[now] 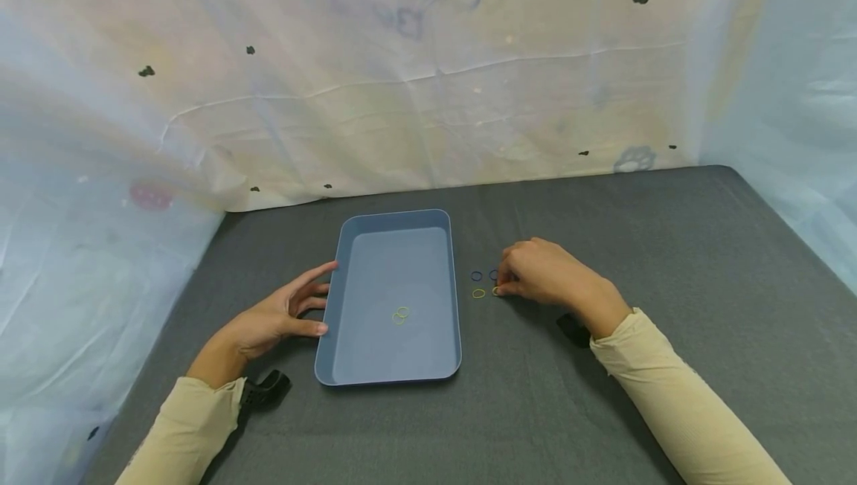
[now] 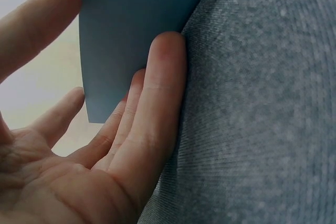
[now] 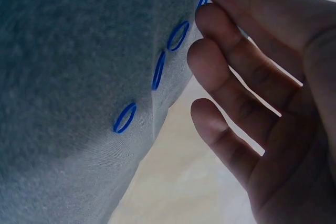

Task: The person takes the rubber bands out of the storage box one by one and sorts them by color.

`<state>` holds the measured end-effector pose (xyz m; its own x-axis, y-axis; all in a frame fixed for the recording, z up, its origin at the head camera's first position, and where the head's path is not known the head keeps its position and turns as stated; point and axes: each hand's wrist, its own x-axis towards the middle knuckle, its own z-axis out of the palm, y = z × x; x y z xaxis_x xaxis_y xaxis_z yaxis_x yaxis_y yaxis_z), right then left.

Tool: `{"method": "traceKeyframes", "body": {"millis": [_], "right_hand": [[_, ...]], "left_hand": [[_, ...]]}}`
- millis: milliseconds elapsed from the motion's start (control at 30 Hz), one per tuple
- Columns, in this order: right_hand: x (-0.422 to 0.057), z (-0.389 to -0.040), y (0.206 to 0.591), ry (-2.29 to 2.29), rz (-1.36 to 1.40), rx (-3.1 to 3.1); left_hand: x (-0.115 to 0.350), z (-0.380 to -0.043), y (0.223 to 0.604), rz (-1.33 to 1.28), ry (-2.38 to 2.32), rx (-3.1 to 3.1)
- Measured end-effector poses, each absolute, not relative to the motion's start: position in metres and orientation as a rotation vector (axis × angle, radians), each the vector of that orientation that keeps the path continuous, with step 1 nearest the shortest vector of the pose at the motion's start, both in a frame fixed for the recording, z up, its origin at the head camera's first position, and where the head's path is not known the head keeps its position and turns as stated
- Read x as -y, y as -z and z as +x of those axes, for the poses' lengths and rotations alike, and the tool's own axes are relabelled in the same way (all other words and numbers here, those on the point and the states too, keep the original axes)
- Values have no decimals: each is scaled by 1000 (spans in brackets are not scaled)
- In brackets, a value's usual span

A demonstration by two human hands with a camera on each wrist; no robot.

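A shallow blue-grey tray [image 1: 375, 351] lies on the dark cloth, with two thin yellow rubber bands [image 1: 403, 308] overlapping on its floor. My left hand [image 1: 274, 321] rests against the tray's left side, fingers spread and fairly straight; the left wrist view shows fingertips on the outer wall [image 2: 113, 40]. To the right of the tray, my right hand [image 1: 542, 273] pinches a yellow rubber band [image 1: 495, 291] between thumb and forefinger, low over the cloth. Beside it lie another yellow band [image 1: 478, 294] and a blue band [image 1: 476, 276]. More blue bands [image 3: 177, 36] show past the loose fingers in the right wrist view.
Grey cloth [image 1: 522, 410] covers the table out to its edges. A pale patterned sheet [image 1: 402, 128] hangs behind the far edge, and light-blue sheeting [image 1: 810, 135] hangs at both sides.
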<state>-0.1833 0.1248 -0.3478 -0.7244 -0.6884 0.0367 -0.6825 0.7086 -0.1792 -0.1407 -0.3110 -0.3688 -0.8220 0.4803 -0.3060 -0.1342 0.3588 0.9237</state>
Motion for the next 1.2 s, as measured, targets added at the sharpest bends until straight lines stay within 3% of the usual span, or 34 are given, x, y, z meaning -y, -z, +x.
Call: {"method": "traceKeyframes", "body": {"millis": [1200], "right_hand": [[-125,-179,343,242,-1205,-2877]], "left_hand": [[312,-137,364,312,-1482,-2081]]}}
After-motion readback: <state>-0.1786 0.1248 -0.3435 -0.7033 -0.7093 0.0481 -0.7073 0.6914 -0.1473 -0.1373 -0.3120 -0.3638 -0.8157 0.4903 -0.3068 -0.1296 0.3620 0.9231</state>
